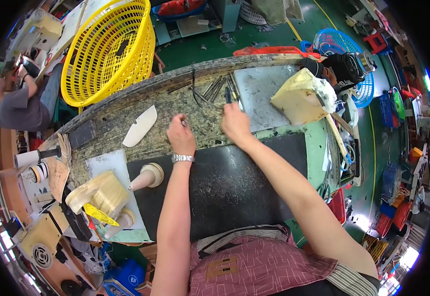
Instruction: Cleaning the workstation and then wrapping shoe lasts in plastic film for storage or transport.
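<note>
Dark tool [228, 93] lies at the fingertips of your right hand [236, 122], toward the far side of the desk [109, 128]; you have that hand's fingers on it, but whether they grip it or merely touch it, you cannot tell from here. Your left hand [181, 133] is curled around a small metal piece [184, 123], mostly hidden by the fingers, and a silver watch [183, 158] circles that wrist. Between and beyond your hands, metal rods [214, 90] lie side by side, near a black cord [194, 84]. Left of your left hand is a flat white piece [141, 127]; right of your right hand, a pale board [262, 89] with a cream block [301, 98] at its right edge. Nearer you, a black mat [225, 197] carries scattered bits, with a cone [148, 176] at its left. Past the desk's far edge stands a yellow basket [148, 44]; a co-worker [22, 106] sits at far left.
</note>
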Motion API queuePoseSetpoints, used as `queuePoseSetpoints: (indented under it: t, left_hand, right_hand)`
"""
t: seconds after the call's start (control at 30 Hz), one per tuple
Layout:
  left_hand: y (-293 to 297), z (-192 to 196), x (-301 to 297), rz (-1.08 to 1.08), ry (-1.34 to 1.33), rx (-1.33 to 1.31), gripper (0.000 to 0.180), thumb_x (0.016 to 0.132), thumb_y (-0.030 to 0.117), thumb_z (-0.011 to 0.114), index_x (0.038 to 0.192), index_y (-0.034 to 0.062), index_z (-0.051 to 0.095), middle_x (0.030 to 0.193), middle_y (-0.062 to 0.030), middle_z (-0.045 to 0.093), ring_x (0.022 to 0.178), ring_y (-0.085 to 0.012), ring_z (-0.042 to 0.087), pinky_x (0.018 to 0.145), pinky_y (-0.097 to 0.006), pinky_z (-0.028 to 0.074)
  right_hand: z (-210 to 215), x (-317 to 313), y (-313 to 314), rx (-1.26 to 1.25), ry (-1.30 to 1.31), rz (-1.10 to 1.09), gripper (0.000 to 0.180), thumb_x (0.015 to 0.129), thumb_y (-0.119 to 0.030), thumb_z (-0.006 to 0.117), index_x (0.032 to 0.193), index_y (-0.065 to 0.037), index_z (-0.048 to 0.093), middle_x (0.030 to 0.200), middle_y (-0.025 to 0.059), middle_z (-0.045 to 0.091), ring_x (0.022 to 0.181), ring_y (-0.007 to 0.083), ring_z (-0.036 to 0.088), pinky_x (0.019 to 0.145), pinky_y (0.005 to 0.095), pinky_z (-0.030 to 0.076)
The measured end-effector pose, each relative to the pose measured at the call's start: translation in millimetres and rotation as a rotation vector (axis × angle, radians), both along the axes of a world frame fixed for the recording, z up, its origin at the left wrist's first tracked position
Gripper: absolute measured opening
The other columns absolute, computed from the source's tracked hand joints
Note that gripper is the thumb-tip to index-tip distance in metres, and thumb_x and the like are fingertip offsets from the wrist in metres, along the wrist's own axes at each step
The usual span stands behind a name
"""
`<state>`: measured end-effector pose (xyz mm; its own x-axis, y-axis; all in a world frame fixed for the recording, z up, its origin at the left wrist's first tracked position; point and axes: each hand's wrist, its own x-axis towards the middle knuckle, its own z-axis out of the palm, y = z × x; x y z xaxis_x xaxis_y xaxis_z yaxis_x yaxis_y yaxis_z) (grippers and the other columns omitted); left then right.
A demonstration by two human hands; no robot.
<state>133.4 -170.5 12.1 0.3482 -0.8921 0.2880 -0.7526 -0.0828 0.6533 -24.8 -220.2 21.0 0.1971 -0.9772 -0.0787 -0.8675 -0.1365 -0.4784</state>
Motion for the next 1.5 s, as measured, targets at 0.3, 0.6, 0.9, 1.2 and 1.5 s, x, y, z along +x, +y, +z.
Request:
queuePoseSetpoints:
  t: [0.3, 0.6, 0.9, 1.2, 1.5]
  left_hand:
    - [-82.6, 14.1, -24.2, -0.144, -0.031, 0.189, 0.016, 0.079, 0.01, 0.048, 0.095, 0.0069, 0.051, 0.083, -0.0149, 0.06, 0.076, -0.0348, 0.057, 0.063, -0.042, 0.045]
    - [-75.6, 11.7, 5.4, -0.047, -0.449, 0.724, 0.017, 0.07, 0.019, 0.057, 0.08, 0.0054, 0.054, 0.08, -0.017, 0.062, 0.072, -0.0299, 0.062, 0.062, -0.041, 0.049]
    - [-68.6, 21.1, 35.7, 0.268, 0.029, 0.388, 0.025, 0.069, 0.024, 0.059, 0.08, 0.0038, 0.049, 0.078, -0.0161, 0.057, 0.072, -0.0374, 0.057, 0.063, -0.045, 0.045]
    - [-95.3, -0.6, 41.5, -0.04, -0.448, 0.39, 0.023, 0.073, 0.015, 0.058, 0.089, 0.0087, 0.042, 0.084, -0.0122, 0.053, 0.066, -0.0327, 0.059, 0.057, -0.043, 0.048]
    - [-105.7, 11.4, 30.7, -0.051, -0.33, 0.743, 0.024, 0.071, 0.023, 0.058, 0.081, 0.0016, 0.057, 0.084, -0.0198, 0.059, 0.083, -0.0331, 0.059, 0.071, -0.042, 0.048]
  right_hand:
    - [0.1, 6.5, -80.3, -0.233, 0.305, -0.05, 0.022, 0.072, -0.007, 0.051, 0.091, 0.003, 0.051, 0.086, 0.0169, 0.058, 0.067, 0.0293, 0.062, 0.058, 0.0349, 0.051]
    - [5.1, 31.8, -88.1, 0.061, 0.089, -0.128, 0.037, 0.073, -0.026, 0.061, 0.093, 0.003, 0.047, 0.08, 0.0226, 0.06, 0.072, 0.0335, 0.061, 0.065, 0.0428, 0.049]
    - [-2.6, 72.0, -68.8, 0.079, 0.077, -0.081, 0.04, 0.067, -0.018, 0.063, 0.096, 0.003, 0.046, 0.087, 0.0207, 0.058, 0.076, 0.0315, 0.061, 0.068, 0.0382, 0.049]
    - [14.6, 33.2, -65.4, 0.02, 0.191, 0.07, 0.024, 0.075, -0.023, 0.051, 0.083, 0.0, 0.052, 0.076, 0.0175, 0.061, 0.066, 0.03, 0.061, 0.06, 0.0396, 0.049]
    - [1.3, 17.2, -106.4, -0.041, 0.367, -0.011, 0.02, 0.077, -0.009, 0.048, 0.094, 0.0, 0.047, 0.079, 0.019, 0.061, 0.073, 0.0297, 0.062, 0.062, 0.0389, 0.05]
